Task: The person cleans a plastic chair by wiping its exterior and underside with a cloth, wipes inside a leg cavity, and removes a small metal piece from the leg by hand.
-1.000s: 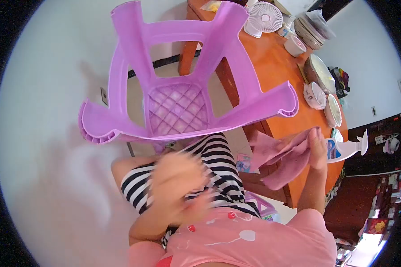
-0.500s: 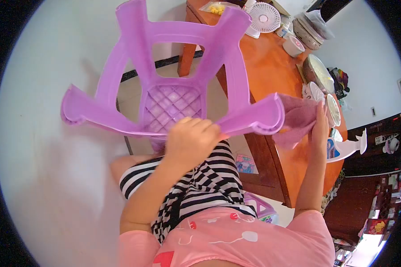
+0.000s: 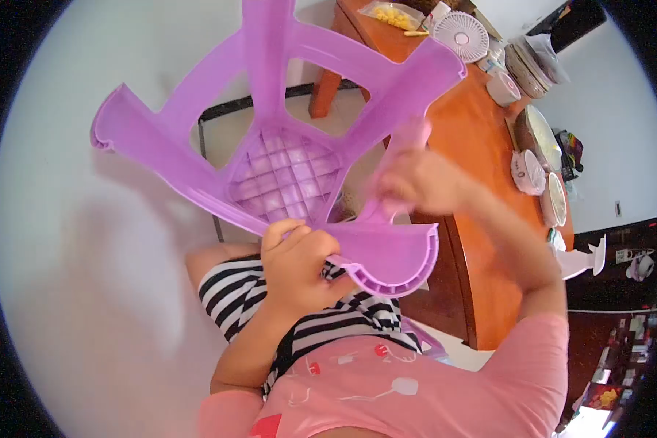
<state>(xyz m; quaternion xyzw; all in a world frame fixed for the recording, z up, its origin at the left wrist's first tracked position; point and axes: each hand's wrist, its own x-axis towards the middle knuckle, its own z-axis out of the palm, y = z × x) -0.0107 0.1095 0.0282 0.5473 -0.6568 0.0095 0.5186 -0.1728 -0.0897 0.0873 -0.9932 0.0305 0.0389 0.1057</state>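
A purple plastic stool [image 3: 292, 171] is held upside down and tilted, its legs pointing up and toward me. My left hand [image 3: 299, 263] is closed around its near edge, at the base of the nearest leg. Blurred by motion, my right hand [image 3: 423, 179] is closed at the side rail between the two right-hand legs. The mauve cloth it held a moment ago is hardly distinguishable there from the purple plastic, mostly hidden by the hand and the blur.
To the right stands an orange-brown wooden table [image 3: 482, 241]. On it are a small white fan [image 3: 460, 36], a bag of yellow pieces [image 3: 393, 14], several bowls [image 3: 528, 173] and a white spray bottle [image 3: 580, 260]. A pale wall [image 3: 73, 241] rises on the left.
The stool has turned, its near right leg swinging down toward me. My right hand has moved left from over the table to the stool's rail. My left hand has shifted its grip along the edge.
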